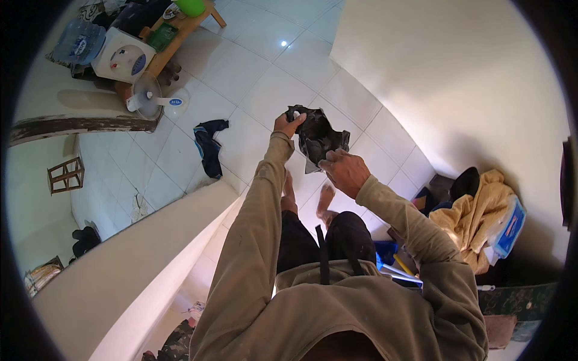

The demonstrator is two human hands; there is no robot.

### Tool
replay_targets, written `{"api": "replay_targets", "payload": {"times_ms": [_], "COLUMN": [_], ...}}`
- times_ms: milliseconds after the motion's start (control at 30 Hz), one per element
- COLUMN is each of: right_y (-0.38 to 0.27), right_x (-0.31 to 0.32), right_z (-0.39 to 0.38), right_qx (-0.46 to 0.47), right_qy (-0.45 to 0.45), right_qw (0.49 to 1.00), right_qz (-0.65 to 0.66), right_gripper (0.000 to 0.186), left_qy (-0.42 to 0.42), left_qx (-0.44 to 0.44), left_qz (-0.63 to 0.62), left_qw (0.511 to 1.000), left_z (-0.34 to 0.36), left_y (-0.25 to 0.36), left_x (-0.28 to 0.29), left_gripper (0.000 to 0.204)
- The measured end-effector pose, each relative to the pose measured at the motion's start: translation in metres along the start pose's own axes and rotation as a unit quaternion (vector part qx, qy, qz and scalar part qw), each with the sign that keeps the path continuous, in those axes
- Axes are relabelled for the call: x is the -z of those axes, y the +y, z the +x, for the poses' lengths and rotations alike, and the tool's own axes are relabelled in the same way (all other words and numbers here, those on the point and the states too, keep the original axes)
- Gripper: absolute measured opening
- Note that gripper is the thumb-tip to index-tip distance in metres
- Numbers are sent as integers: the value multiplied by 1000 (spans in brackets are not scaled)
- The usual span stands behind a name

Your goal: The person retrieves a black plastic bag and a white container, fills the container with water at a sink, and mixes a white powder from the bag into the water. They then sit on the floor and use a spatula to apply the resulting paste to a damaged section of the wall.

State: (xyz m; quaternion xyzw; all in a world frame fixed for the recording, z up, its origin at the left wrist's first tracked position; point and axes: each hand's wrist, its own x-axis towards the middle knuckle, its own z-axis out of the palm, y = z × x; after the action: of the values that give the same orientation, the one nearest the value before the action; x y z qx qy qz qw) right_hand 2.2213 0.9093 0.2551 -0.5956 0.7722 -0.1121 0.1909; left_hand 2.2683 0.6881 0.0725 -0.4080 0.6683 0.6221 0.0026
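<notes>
A crumpled black plastic bag [316, 127] hangs stretched between my two hands, its mouth spread and facing up toward me. My left hand [289, 125] pinches its left edge, thumb on top. Lower and to the right, my right hand [345, 171] grips the near right edge with curled fingers. What the bag holds, if anything, is too dark to make out. Both arms reach forward in long brown sleeves, and my bare feet show on the tiles below the bag.
Dark cloth [209, 147] lies on the tiled floor [253, 84] to the left. Beyond it are a white fan [150, 102], a water dispenser [122, 57] and a wooden bench [174, 42]. At right, a yellow-tan cloth [472, 210] is heaped by the wall. A low wall [144, 259] runs along my left.
</notes>
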Motion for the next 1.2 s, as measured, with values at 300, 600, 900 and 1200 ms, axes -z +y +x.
{"api": "replay_targets", "payload": {"times_ms": [300,600,900,1200], "right_y": [80,139,270,382], "right_x": [57,133,175,260], "right_z": [98,268,537,747], "right_qx": [-14,-255,-433,-382], "right_qy": [61,182,38,-159], "right_qw": [998,941,896,705], "right_qz": [-11,127,86,575], "right_gripper": [17,43,29,70], "left_qy": [1,-88,-97,-34], "left_qx": [-215,-237,-301,-240], "left_qz": [-246,-324,-293,-304], "left_qw": [945,912,902,921], "left_z": [51,123,320,530], "left_y": [152,324,438,577], "left_x": [98,183,244,307], "left_gripper": [20,20,25,27]}}
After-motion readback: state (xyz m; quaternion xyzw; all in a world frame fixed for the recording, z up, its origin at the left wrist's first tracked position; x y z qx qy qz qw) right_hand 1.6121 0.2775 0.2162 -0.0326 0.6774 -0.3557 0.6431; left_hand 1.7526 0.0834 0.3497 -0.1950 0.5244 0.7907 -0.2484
